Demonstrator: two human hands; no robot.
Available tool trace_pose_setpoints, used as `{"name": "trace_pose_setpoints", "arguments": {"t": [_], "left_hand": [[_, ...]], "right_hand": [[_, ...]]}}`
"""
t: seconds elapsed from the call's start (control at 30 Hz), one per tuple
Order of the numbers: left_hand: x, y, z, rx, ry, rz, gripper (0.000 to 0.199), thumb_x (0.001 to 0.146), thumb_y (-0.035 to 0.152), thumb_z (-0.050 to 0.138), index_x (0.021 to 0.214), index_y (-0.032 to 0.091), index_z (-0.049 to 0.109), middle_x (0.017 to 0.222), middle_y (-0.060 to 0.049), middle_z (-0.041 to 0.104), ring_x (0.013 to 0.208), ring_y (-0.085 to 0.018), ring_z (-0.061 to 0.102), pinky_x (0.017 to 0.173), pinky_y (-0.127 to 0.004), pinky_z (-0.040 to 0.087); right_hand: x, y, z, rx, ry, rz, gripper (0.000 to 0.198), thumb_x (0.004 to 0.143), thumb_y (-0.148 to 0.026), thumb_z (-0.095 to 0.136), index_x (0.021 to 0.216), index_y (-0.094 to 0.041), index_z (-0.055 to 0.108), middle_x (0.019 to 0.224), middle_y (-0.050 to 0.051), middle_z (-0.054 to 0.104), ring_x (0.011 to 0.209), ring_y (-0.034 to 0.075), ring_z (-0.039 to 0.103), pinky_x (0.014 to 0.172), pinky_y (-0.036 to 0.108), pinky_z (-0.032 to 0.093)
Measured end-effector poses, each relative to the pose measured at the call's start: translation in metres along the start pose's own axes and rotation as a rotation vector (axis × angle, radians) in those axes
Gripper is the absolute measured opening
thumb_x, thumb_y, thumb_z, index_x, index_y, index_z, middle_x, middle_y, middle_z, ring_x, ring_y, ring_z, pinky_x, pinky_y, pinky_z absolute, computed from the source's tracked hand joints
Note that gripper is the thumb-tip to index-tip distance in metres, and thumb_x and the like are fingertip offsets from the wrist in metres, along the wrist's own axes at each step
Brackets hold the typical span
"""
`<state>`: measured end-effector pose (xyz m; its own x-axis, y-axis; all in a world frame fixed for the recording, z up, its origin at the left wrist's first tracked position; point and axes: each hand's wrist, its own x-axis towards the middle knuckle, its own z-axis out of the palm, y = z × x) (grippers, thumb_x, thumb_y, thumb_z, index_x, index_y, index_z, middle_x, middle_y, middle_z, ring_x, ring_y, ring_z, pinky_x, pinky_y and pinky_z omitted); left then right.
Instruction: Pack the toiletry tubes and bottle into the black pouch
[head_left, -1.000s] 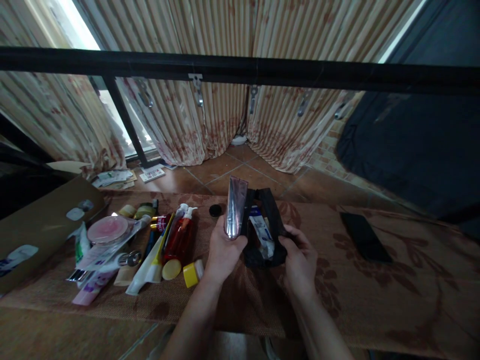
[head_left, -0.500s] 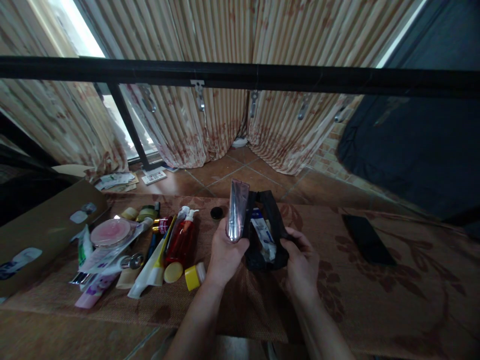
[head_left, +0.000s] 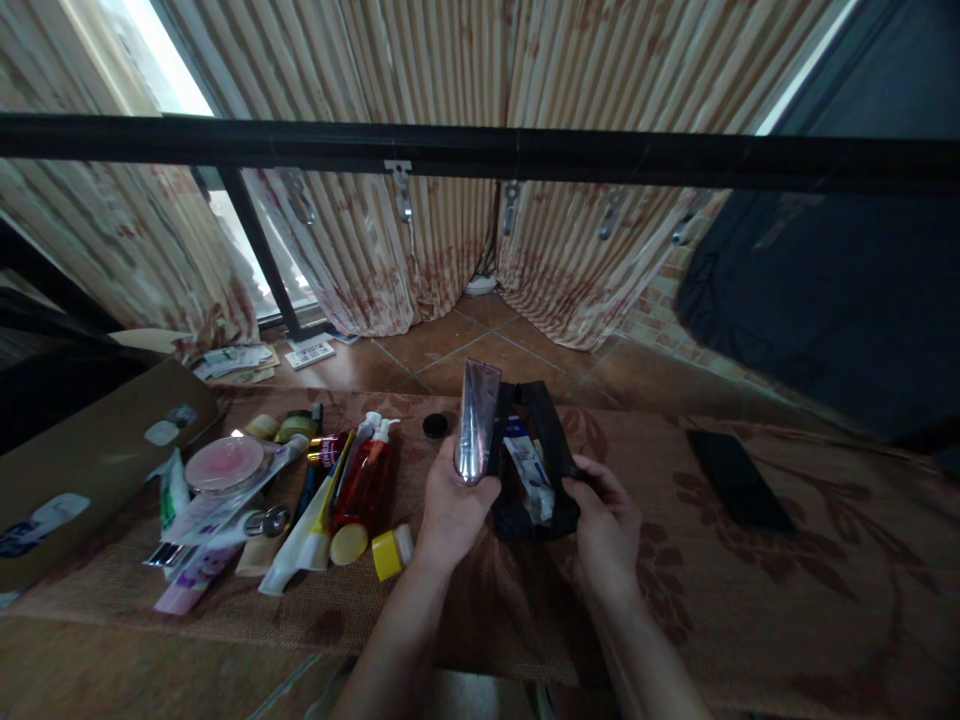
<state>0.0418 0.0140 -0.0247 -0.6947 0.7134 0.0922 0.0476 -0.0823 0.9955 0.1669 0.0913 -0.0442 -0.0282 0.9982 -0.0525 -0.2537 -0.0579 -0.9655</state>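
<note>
A shiny silver-pink squeeze tube (head_left: 477, 420) stands upright in my left hand (head_left: 456, 510), whose thumb also lies against the near left edge of a black pouch (head_left: 556, 430). My right hand (head_left: 606, 515) pinches the pouch's right edge, so its mouth is spread wide. Inside the pouch lies a white and blue tube (head_left: 528, 465), with something clear near its lower end. Left of my left hand are a yellow jar with a white end (head_left: 391, 553) and a small black lid (head_left: 434, 426).
A pile of toiletries spreads over the left of the cloth, with a red pump bottle (head_left: 364, 487) and a round pink container (head_left: 224, 463). A cardboard box (head_left: 112, 450) stands far left. At right lies a black phone-like slab (head_left: 739, 480). A dark rail (head_left: 480, 150) crosses behind.
Almost nothing differs. Both hands keep their hold on the tube and the pouch; the whole view has shifted very slightly.
</note>
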Motion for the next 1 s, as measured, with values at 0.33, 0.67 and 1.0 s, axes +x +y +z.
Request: {"name": "trace_pose_setpoints", "arguments": {"t": [0.33,0.67,1.0], "left_hand": [[0.0003,-0.0017,0.0002,-0.008,0.004,-0.011,0.031,0.061,0.008,0.062,0.09,0.017,0.058,0.073,0.004,0.057,0.064,-0.012,0.05,0.061,-0.022,0.04],[0.0,-0.0018,0.0006,-0.014,-0.005,0.002,0.03,0.064,0.009,0.062,0.092,0.018,0.057,0.076,0.003,0.059,0.066,-0.013,0.052,0.062,-0.022,0.041],[-0.0009,-0.0004,0.0015,0.003,0.007,-0.007,0.03,0.064,0.008,0.062,0.092,0.017,0.057,0.073,0.005,0.056,0.064,-0.012,0.049,0.059,-0.022,0.039]], "right_hand": [[-0.001,-0.0022,0.0005,-0.009,0.015,0.006,0.029,0.061,-0.023,0.068,0.089,-0.018,0.072,0.082,0.002,0.072,0.07,0.016,0.063,0.061,0.026,0.048],[-0.0019,-0.0027,0.0012,0.004,0.003,0.002,0.027,0.061,-0.024,0.068,0.088,-0.018,0.072,0.08,0.002,0.071,0.068,0.016,0.062,0.06,0.026,0.048],[-0.0013,-0.0023,0.001,-0.01,0.002,-0.001,0.028,0.061,-0.024,0.068,0.088,-0.018,0.072,0.081,0.002,0.072,0.068,0.016,0.063,0.06,0.026,0.048]]}}
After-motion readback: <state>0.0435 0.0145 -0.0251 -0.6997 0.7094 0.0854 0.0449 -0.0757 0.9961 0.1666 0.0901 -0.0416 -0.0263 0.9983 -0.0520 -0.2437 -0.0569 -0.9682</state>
